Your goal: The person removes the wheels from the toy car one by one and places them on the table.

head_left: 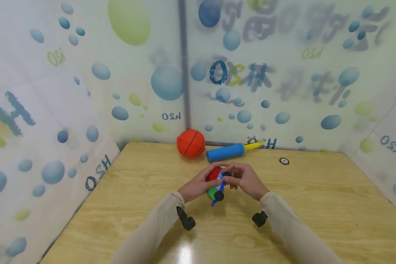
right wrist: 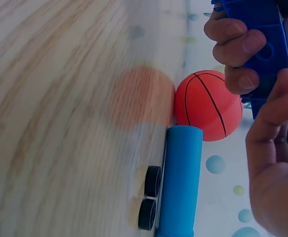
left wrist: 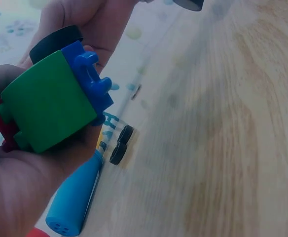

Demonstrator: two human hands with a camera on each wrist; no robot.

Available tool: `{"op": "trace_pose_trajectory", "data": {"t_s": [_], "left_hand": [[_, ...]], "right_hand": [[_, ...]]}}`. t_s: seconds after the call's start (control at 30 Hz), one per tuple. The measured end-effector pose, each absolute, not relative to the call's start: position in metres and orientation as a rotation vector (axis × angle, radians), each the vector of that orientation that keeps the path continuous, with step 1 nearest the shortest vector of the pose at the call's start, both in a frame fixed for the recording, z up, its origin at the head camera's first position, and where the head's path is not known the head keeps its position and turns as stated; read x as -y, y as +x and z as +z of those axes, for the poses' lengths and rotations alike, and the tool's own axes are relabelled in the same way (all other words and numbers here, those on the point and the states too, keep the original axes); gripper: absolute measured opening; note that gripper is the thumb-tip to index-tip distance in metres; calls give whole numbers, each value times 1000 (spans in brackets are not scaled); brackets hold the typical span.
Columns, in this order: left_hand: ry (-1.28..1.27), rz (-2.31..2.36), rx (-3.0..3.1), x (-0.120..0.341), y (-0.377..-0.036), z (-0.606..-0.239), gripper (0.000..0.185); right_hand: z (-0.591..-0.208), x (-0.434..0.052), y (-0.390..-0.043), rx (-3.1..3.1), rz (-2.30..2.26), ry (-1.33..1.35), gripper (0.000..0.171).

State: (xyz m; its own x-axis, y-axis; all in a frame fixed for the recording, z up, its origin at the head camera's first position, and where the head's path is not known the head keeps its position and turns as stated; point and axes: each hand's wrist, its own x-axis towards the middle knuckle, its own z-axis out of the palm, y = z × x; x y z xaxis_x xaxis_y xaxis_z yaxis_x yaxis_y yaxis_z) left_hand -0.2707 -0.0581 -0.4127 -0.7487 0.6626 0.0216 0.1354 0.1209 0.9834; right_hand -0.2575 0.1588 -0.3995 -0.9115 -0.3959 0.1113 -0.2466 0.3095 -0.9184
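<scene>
A toy car (head_left: 214, 193) of red and green blocks on a blue wheeled base is held above the table. My left hand (head_left: 199, 184) grips its body, thumb across the top; in the left wrist view the green block (left wrist: 50, 103) and blue base (left wrist: 87, 74) show. Fingers of that hand curl over the base's underside in the right wrist view. With thumb and forefinger, my right hand (head_left: 249, 181) pinches a black wheel (head_left: 227, 175) at the car's far end. Another black wheel (head_left: 219, 196) sits on the near end. How firmly the pinched wheel is seated is hidden.
Behind the hands, a red toy basketball (head_left: 190, 143) and a blue hand pump (head_left: 226, 151) with a yellow nozzle lie near the back wall. Two loose black wheels (right wrist: 153, 181) stand beside the pump. A small round black-and-white disc (head_left: 284, 161) lies right on the wooden table (head_left: 316, 194).
</scene>
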Motion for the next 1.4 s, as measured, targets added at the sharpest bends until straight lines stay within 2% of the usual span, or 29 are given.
{"op": "trace_pose_trajectory", "data": {"t_s": [0.23,0.4,0.53,0.7,0.87,1.23,1.4], "left_hand": [[776,1646,-2029,54,-272,-414,54],[715,1661,-2041,53,-272,-417,51],[642,1696,-2075,55,-273,-417,47],[597,1785,-2067,59,-277,-412,45],[563,1871,-1928,65,-275,-412,39],[467,2024,-1753,66,-273,-410,27],[470,2007,-1721,65,-273,-409,27]], "right_hand": [[-399,-159,-257,-2477,-1688,-617,20],[-405,-153,-255,-2689,-1584,-815,11],[-404,-152,-253,-2756,-1488,-901,11],[-399,-168,-255,-2582,-1571,-762,28],[-401,-194,-263,-2617,-1383,-725,35],[-412,-226,-284,-2802,-973,-510,25],[-416,-232,-292,-2788,-852,-492,22]]}}
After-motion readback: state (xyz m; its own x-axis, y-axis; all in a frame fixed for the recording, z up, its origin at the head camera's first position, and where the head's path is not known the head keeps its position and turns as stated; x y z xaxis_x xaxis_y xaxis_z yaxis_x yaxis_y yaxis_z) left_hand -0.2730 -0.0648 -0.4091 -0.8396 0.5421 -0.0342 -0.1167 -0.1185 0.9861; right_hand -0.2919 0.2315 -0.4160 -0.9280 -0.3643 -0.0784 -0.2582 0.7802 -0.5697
